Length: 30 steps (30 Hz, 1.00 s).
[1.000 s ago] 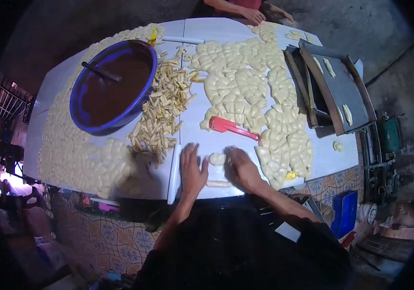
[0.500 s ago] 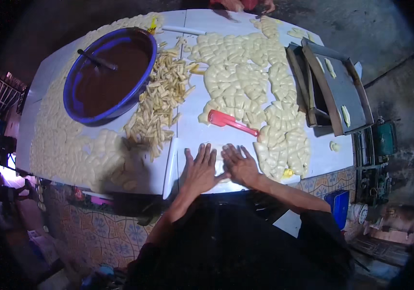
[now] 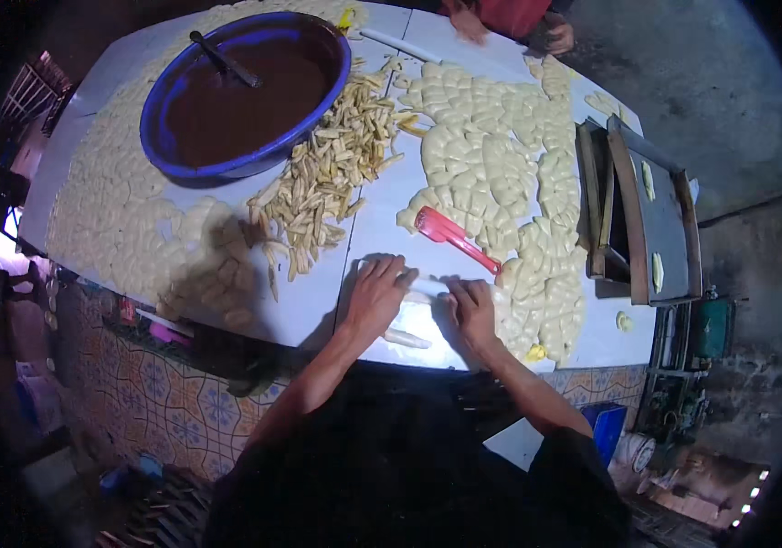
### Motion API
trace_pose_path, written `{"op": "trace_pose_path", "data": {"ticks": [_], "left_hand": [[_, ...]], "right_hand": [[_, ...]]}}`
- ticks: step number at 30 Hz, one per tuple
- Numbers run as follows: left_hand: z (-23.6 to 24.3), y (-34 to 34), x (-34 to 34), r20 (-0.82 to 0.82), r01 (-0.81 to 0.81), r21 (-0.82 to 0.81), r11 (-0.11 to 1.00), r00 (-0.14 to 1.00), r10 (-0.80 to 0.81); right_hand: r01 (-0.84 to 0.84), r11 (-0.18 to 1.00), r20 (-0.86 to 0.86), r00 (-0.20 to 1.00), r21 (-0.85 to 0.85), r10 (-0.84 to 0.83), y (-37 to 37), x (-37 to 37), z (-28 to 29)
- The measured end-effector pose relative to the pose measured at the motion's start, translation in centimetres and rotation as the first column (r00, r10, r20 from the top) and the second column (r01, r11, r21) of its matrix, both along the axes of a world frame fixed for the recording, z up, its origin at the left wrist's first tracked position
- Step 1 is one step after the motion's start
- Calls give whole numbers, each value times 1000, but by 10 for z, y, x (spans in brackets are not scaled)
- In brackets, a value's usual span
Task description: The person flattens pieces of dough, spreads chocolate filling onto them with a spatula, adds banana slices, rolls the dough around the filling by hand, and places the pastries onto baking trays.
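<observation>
Dough pieces (image 3: 108, 219), pale and flattened, cover the left stretch of the white table (image 3: 336, 301). Behind them stands a blue basin (image 3: 243, 91) of brown filling with a dark spoon (image 3: 225, 60) resting in it, and beside it lies a heap of banana strips (image 3: 327, 183). At the near edge the left hand (image 3: 375, 294) lies flat, fingers spread, palm down on a pale dough roll (image 3: 420, 297); the right hand (image 3: 471, 309) presses flat on the same roll just beside it. A second small roll (image 3: 406, 339) lies near the left wrist. A red scraper (image 3: 450, 236) rests just beyond the hands, against more folded dough pieces (image 3: 501, 173). Farther right sits a metal tray rack (image 3: 651, 215).
</observation>
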<state>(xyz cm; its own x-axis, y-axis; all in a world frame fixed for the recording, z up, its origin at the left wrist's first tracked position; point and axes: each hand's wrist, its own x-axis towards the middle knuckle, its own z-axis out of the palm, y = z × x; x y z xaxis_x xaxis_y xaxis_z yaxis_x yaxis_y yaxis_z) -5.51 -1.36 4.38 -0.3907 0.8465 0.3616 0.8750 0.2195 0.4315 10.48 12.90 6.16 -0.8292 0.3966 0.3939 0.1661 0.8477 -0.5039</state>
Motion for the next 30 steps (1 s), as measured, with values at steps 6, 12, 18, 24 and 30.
{"op": "trace_pose_path", "data": {"ticks": [6,12,18,24,30], "left_hand": [[-6,-45,19,-70,4,-162,987,997,-15],[3,-34,10,-51,-91,-229,969,995,82],[-9,82,-32,-121,-281,-193,940,958,262],[-10,128,-76,-244,-335,50,941,909,337],[29,66,-52,40,160,-56,986,987,-158]], "right_hand": [[-96,995,107,990,18,94,-10,30,-29],[-38,988,163,987,150,13,-7,19,-24],[284,934,246,910,218,-335,42,-24,-30],[309,925,272,892,221,-362,69,-48,-30],[126,975,145,984,-181,-100,110,-65,-3]]}}
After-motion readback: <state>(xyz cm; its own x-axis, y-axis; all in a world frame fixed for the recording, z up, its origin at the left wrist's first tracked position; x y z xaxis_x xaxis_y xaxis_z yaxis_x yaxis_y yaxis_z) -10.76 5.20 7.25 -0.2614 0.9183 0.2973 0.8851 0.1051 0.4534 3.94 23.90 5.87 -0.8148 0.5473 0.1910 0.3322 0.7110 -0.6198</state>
